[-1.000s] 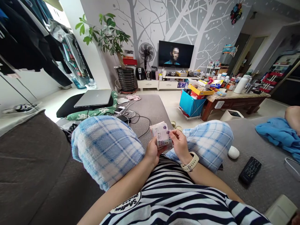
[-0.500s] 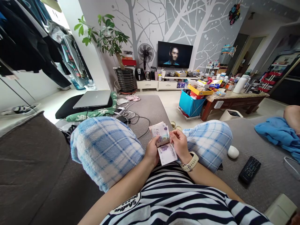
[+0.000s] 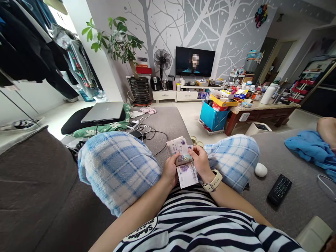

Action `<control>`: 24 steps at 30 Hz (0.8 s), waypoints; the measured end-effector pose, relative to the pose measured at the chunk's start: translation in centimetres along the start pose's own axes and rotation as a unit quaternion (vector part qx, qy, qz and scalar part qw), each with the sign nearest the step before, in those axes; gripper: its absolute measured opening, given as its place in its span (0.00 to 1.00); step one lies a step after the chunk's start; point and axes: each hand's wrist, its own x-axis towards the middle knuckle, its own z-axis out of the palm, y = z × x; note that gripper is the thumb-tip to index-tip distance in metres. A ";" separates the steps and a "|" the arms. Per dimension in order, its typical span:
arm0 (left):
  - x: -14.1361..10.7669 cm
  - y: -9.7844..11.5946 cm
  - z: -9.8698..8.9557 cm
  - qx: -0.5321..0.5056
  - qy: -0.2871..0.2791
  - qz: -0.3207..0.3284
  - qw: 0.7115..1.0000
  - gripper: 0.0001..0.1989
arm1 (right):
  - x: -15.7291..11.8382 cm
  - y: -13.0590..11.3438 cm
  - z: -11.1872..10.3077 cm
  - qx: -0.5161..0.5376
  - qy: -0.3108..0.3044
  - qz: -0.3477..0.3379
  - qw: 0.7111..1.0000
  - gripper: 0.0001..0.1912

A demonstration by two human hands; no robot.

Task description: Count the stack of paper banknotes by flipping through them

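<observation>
Left hand (image 3: 170, 172) pinches the notes (image 3: 184, 158), thumb on top. Right hand (image 3: 201, 162), at 3 o'clock of them, has thumb and finger pressed on a top note's right corner. Notes sit at 5 o'clock from view centre, between the knees (image 3: 118, 164).

Risks, my read: left thumb seems to carry most of the bundle, so a slack pinch could spill notes onto the sofa (image 3: 174, 119). Thin paper may cling, two peeling as one. Bottom portion sticks out toward 6 o'clock, could slip first.

Look: pale, purple print, "5" showing, ends fanned unevenly toward 11 o'clock. Can't tell how many.
</observation>
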 end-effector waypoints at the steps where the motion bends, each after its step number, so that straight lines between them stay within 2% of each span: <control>1: 0.1 0.0 0.0 -0.006 -0.001 -0.002 1.000 0.10 | 0.0 -0.1 0.0 0.000 -0.002 -0.001 1.000 0.16; 9: 0.8 -0.3 -0.4 -0.012 0.000 0.014 1.000 0.11 | -0.5 -0.9 -0.1 0.000 -0.022 -0.014 1.000 0.16; 24: 1.0 -0.5 -0.8 -0.012 -0.019 0.007 1.000 0.11 | -0.7 -1.1 0.0 0.019 -0.018 -0.009 1.000 0.16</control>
